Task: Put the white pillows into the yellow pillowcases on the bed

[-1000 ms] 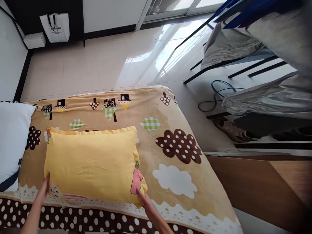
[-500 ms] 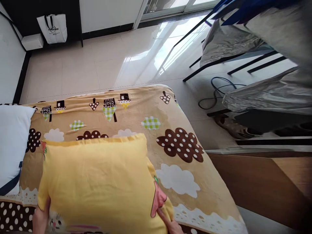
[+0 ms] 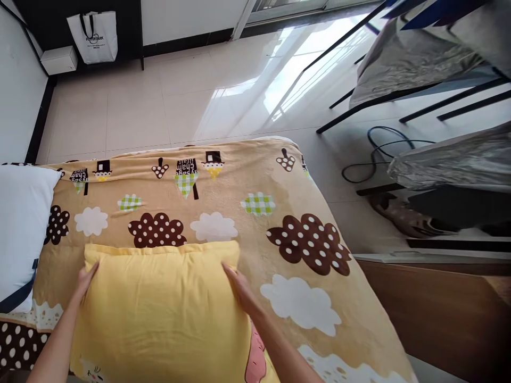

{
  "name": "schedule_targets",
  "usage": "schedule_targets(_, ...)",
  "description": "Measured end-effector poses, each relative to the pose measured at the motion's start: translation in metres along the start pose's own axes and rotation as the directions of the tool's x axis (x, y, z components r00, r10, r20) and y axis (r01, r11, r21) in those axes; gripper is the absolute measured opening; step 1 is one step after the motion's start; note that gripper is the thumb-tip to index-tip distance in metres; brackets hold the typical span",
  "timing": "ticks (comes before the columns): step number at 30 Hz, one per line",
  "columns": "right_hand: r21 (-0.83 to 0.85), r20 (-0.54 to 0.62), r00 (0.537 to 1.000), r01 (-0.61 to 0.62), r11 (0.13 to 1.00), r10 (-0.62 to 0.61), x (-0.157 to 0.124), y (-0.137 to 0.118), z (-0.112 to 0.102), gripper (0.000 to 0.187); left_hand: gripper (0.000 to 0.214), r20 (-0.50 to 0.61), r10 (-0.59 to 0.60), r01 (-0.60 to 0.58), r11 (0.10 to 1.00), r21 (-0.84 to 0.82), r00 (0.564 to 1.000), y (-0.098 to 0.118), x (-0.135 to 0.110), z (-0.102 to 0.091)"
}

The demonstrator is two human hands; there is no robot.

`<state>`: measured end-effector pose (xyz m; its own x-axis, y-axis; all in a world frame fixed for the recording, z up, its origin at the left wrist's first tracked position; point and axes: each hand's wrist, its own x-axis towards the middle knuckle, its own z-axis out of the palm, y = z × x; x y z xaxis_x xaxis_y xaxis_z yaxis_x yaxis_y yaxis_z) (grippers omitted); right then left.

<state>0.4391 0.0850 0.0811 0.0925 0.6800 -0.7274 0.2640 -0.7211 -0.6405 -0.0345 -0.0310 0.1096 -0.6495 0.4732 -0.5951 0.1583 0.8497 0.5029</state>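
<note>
A yellow pillow (image 3: 159,303) with a pink print on its right side lies low in the head view, over a patterned bedspread (image 3: 223,175). My left hand (image 3: 85,279) grips its far left corner, thumb on top and fingers hidden beneath. At the far right corner, my right hand (image 3: 239,284) is closed on the pillow's edge in a like way. The pillow's near end runs out of the frame. A white pillow (image 3: 24,229) with a dark blue corner lies at the left edge, apart from my hands.
A white tote bag (image 3: 96,40) and a white box (image 3: 59,60) sit on a dark shelf at the back left. Dark-legged racks with grey covers (image 3: 415,66) stand at the right, near a looped cable (image 3: 373,154). A brown wooden panel (image 3: 423,308) borders the bed's right.
Both hands have moved from the pillow's near sides up to its far corners and grip there. The yellow pillow has shifted toward me, baring more bedspread beyond it.
</note>
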Motion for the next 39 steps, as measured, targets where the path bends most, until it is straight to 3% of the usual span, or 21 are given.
schedule_targets(2, 0.021, 0.038, 0.999, -0.006, 1.0, 0.005, -0.001, -0.019, 0.023, 0.054, 0.044, 0.033, 0.027, -0.028, 0.999, 0.028, 0.999, 0.026, 0.003, 0.015)
schedule_targets(4, -0.003, 0.005, 0.999, 0.038, 0.999, -0.038, -0.003, -0.023, 0.021, 0.053, 0.048, -0.023, 0.037, -0.037, 0.999, 0.039, 0.999, 0.037, 0.0, 0.011)
schedule_targets(9, -0.078, -0.16, 0.986, -0.051, 0.996, 0.038, 0.008, -0.011, -0.055, 0.055, 0.057, -0.319, 0.119, -0.064, 0.982, 0.176, 0.94, 0.042, -0.012, -0.044)
schedule_targets(11, -0.24, -0.201, 0.979, -0.008, 0.971, -0.042, 0.016, -0.013, -0.072, 0.054, 0.059, -0.363, 0.204, -0.106, 0.957, 0.272, 0.909, 0.05, -0.014, -0.049)
schedule_targets(12, -0.354, -0.248, 0.964, 0.004, 0.935, -0.098, 0.018, -0.017, -0.07, 0.053, 0.059, -0.372, 0.269, -0.145, 0.934, 0.327, 0.888, 0.056, -0.017, -0.043)
schedule_targets(14, -0.562, -0.342, 0.905, 0.02, 0.827, -0.254, 0.016, -0.026, -0.044, 0.055, 0.059, -0.354, 0.47, -0.304, 0.849, 0.432, 0.809, 0.069, -0.03, -0.011)
schedule_targets(15, -0.636, -0.343, 0.874, 0.055, 0.77, -0.345, 0.012, -0.029, -0.02, 0.056, 0.057, -0.309, 0.593, -0.415, 0.772, 0.481, 0.744, 0.074, -0.041, 0.014)
schedule_targets(16, -0.691, -0.316, 0.84, 0.115, 0.713, -0.441, 0.004, -0.031, 0.009, 0.056, 0.056, -0.237, 0.706, -0.531, 0.675, 0.513, 0.668, 0.078, -0.055, 0.044)
schedule_targets(17, -0.723, -0.204, 0.834, 0.225, 0.654, -0.512, -0.005, -0.031, 0.041, 0.055, 0.054, -0.158, 0.764, -0.601, 0.601, 0.526, 0.626, 0.08, -0.07, 0.076)
schedule_targets(19, -0.779, 0.026, 0.814, 0.38, 0.499, -0.58, -0.023, -0.024, 0.101, 0.053, 0.053, 0.08, 0.807, -0.693, 0.446, 0.567, 0.585, 0.078, -0.1, 0.139)
schedule_targets(21, -0.81, 0.095, 0.78, 0.421, 0.407, -0.618, -0.035, -0.012, 0.139, 0.055, 0.054, 0.133, 0.801, -0.684, 0.397, 0.612, 0.583, 0.07, -0.121, 0.182)
schedule_targets(22, -0.821, 0.108, 0.769, 0.427, 0.38, -0.63, -0.036, -0.006, 0.145, 0.055, 0.054, 0.139, 0.796, -0.676, 0.39, 0.626, 0.589, 0.065, -0.126, 0.193)
schedule_targets(24, -0.828, 0.136, 0.752, 0.444, 0.343, -0.645, -0.029, 0.004, 0.131, 0.055, 0.054, 0.171, 0.792, -0.683, 0.369, 0.631, 0.586, 0.056, -0.12, 0.189)
schedule_targets(26, -0.833, 0.148, 0.753, 0.444, 0.33, -0.641, -0.014, 0.011, 0.091, 0.056, 0.052, 0.174, 0.786, -0.676, 0.368, 0.639, 0.593, 0.047, -0.1, 0.159)
schedule_targets(28, -0.852, 0.076, 0.822, 0.348, 0.391, -0.564, 0.003, 0.014, 0.04, 0.058, 0.051, 0.054, 0.749, -0.575, 0.458, 0.678, 0.661, 0.036, -0.073, 0.114)
schedule_targets(30, -0.862, -0.009, 0.924, 0.186, 0.471, -0.381, 0.016, 0.012, -0.006, 0.059, 0.052, -0.069, 0.657, -0.444, 0.578, 0.684, 0.75, 0.025, -0.049, 0.07)
schedule_targets(32, -0.875, -0.032, 0.965, 0.098, 0.473, -0.261, 0.022, 0.005, -0.033, 0.054, 0.056, -0.102, 0.578, -0.373, 0.641, 0.671, 0.81, 0.021, -0.036, 0.038)
schedule_targets(34, -0.883, -0.025, 0.929, 0.153, 0.444, -0.37, 0.016, -0.01, -0.031, 0.046, 0.059, -0.099, 0.577, -0.383, 0.65, 0.656, 0.811, 0.028, -0.035, 0.029)
schedule_targets(35, -0.873, -0.01, 0.878, 0.225, 0.432, -0.478, 0.009, -0.02, -0.019, 0.045, 0.058, -0.084, 0.605, -0.419, 0.638, 0.645, 0.792, 0.037, -0.04, 0.035)
schedule_targets(37, -0.812, 0.067, 0.752, 0.423, 0.402, -0.656, -0.01, -0.043, 0.023, 0.047, 0.054, 0.012, 0.674, -0.539, 0.58, 0.61, 0.739, 0.063, -0.055, 0.066)
schedule_targets(39, -0.701, 0.271, 0.666, 0.632, 0.331, -0.695, -0.029, -0.065, 0.075, 0.049, 0.05, 0.196, 0.696, -0.665, 0.505, 0.551, 0.691, 0.095, -0.072, 0.11)
